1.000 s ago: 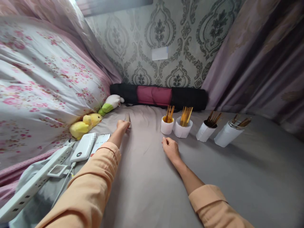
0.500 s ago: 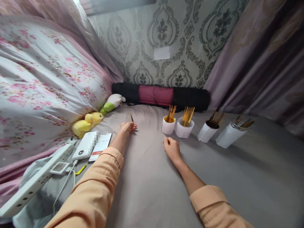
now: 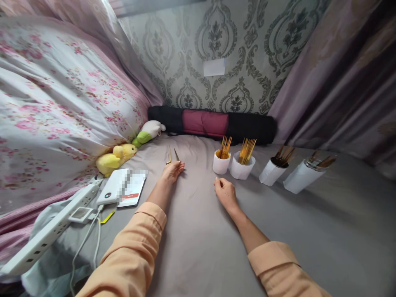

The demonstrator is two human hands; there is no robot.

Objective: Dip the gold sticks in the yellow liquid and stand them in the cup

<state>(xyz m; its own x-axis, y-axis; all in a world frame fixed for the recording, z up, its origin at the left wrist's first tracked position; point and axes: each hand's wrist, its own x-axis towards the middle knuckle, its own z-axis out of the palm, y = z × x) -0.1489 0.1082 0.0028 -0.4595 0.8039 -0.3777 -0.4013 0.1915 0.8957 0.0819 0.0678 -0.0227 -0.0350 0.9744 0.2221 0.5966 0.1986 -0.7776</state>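
My left hand [image 3: 173,170] reaches forward over the grey sheet and pinches a thin dark stick [image 3: 177,155] that points up and away. A second stick [image 3: 168,156] lies on the sheet just left of it. My right hand [image 3: 224,192] rests on the sheet with fingers curled loosely, nothing visible in it, a little in front of the white cup of orange sticks [image 3: 220,162]. Beside that cup stands a second white cup [image 3: 242,166] with yellow sticks. Further right two white containers [image 3: 271,170] [image 3: 302,176] lean over, holding dark brown sticks.
A phone [image 3: 131,191] and a white power bank [image 3: 113,189] lie at the left next to a white power strip [image 3: 46,236] with cables. Yellow plush toys [image 3: 115,157] sit against the floral quilt [image 3: 58,107]. A black and maroon roll [image 3: 213,122] lies along the wall.
My left hand has moved right and lifted one stick away from the sheet, leaving another lying there. My right hand has stayed put. The view has shifted slightly.
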